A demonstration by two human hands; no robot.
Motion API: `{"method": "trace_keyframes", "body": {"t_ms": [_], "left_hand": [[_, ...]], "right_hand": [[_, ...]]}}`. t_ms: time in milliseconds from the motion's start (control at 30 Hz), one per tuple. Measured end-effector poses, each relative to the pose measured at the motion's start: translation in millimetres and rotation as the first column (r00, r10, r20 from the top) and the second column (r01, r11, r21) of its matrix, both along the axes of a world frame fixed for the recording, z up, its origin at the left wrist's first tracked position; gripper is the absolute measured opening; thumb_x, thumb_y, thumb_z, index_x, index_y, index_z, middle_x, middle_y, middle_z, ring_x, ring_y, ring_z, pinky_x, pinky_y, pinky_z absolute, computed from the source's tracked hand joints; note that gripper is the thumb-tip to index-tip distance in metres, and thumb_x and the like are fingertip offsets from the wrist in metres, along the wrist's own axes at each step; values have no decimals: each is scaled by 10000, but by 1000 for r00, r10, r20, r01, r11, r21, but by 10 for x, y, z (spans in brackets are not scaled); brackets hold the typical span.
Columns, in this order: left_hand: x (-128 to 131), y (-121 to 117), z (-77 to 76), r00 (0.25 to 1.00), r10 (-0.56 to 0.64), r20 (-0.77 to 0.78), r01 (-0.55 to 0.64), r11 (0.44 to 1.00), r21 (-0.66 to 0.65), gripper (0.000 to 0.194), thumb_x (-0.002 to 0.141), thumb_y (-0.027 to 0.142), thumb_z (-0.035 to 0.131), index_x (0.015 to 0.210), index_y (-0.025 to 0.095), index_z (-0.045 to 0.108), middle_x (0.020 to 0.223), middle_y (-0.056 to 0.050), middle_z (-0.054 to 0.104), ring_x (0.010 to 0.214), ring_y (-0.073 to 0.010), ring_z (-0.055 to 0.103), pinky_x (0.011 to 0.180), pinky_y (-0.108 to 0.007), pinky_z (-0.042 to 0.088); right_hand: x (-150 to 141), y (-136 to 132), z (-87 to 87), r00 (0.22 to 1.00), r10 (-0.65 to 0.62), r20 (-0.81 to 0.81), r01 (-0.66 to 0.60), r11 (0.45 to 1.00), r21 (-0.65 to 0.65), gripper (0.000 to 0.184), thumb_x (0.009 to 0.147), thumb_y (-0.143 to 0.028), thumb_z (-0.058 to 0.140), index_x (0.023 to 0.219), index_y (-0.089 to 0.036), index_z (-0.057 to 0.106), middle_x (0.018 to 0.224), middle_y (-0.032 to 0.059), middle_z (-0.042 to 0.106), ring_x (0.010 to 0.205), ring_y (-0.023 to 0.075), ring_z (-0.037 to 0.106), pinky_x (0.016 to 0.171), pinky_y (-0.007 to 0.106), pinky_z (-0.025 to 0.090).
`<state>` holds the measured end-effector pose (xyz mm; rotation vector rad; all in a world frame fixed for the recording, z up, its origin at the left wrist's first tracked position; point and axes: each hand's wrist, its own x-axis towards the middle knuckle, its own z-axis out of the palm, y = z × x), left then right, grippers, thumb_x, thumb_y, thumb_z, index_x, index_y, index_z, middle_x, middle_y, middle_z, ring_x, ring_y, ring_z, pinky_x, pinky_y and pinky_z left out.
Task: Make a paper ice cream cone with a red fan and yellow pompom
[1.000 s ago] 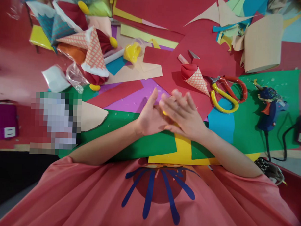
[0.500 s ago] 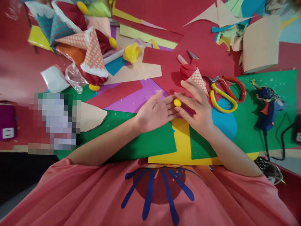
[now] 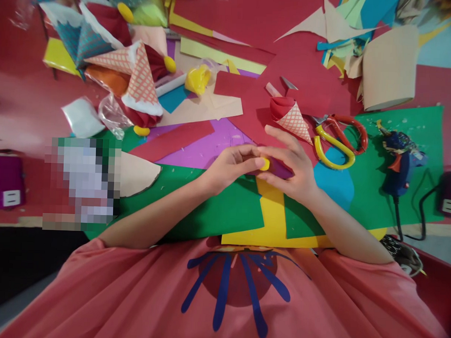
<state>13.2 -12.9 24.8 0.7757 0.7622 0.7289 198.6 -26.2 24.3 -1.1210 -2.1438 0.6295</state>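
Observation:
A small yellow clay ball (image 3: pixel 264 164) is pinched by my left hand (image 3: pixel 227 169), its thumb pressed on the ball and its fingers curled behind. My right hand (image 3: pixel 295 169) surrounds the ball from the other side. Its fingers are spread, the index fingertip by the left fingers and the thumb tip just under the ball; whether they touch the ball is hard to tell. Beyond the right fingers lies a small checked paper cone (image 3: pixel 295 121) with a red top. Scissors (image 3: pixel 337 141) with red and yellow handles rest to its right.
A blue glue gun (image 3: pixel 399 160) lies on green sheet (image 3: pixel 426 131) at the right. Finished cones (image 3: pixel 142 80) with red tops and yellow tips are piled at the left back. Nearby is a bagged yellow lump (image 3: pixel 198 79). A beige paper cylinder (image 3: pixel 390 68) stands at the back right.
My left hand has gone from an open, upturned palm to a thumb pinch on the yellow clay ball. The right fingers have spread off it, and the ball sits slightly lower.

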Motion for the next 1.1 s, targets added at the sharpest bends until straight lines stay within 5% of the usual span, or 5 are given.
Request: {"method": "trace_keyframes", "body": {"t_ms": [467,633,800,967,1100], "left_hand": [[-19,13,-7,996,73,-49,-69,995,78,409,681,537,802,773,167,651,684,3,691,696,-151,716,671,-255,563],[-35,81,-27,940,310,-140,-298,949,104,519,841,656,564,665,169,601,593,-20,647,685,-161,710,583,-239,538],[-74,173,33,913,400,-82,-386,911,146,280,764,421,768,788,202,595,740,21,688,741,-99,689,733,-224,538],[-84,198,59,920,380,-94,-368,922,119,254,752,339,789,906,215,630,810,21,711,830,-95,688,819,-220,523],[-87,174,14,924,358,-132,-338,929,153,410,804,573,674,720,175,621,570,27,613,532,-75,602,554,-202,488]], "right_hand": [[-4,21,14,987,38,-154,-44,999,-30,465,920,-537,526,1301,-271,509,1422,86,559,1342,275,530,1083,486,499],[119,148,-3,919,-275,-281,283,959,-11,250,947,-469,514,1057,-258,592,1047,52,662,1049,226,670,935,451,568],[243,273,-3,833,-440,-337,428,897,-112,176,917,-410,600,861,-242,603,792,-13,660,728,149,676,720,340,583],[217,273,31,828,-423,-368,351,903,-248,319,920,-491,571,738,-230,576,610,-39,617,501,99,576,533,266,516],[171,213,61,880,-326,-346,221,925,-310,524,967,-533,450,552,-213,471,465,-42,521,397,75,472,438,234,419]]}}
